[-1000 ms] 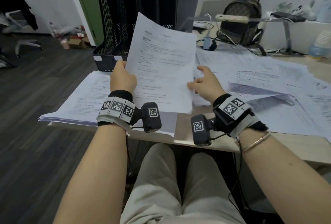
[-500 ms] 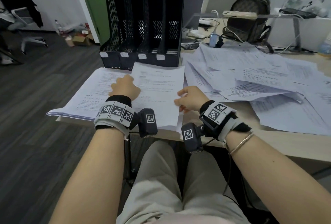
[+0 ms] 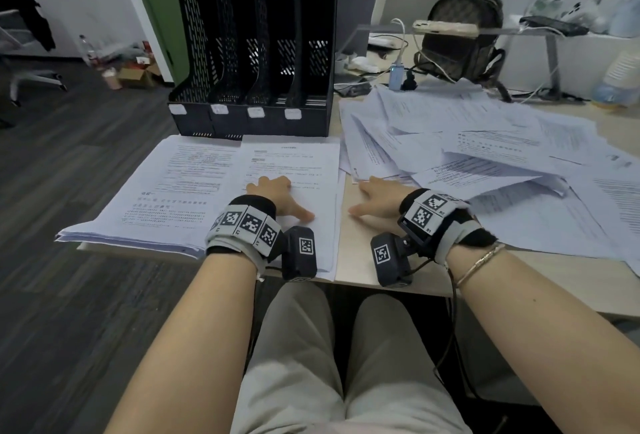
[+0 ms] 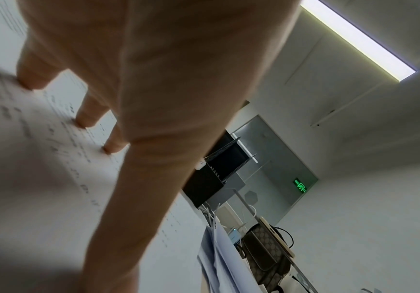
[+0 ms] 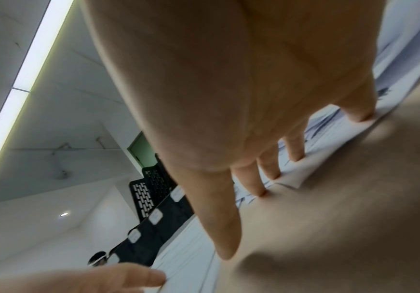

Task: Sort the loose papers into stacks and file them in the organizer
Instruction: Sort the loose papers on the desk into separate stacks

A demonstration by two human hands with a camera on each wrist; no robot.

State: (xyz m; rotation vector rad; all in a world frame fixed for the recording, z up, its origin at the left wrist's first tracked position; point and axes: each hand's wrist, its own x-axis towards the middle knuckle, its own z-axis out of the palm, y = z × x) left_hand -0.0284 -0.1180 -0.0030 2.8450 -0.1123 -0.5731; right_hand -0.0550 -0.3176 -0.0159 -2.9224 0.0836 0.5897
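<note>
The right hand rests flat and released on the surface, fingertips at the loose papers spreading rightward; the left hand presses the stack, also released.

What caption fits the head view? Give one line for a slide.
Left hand flat on the middle paper stack, right hand beside loose sheets, organizer empty.
</note>
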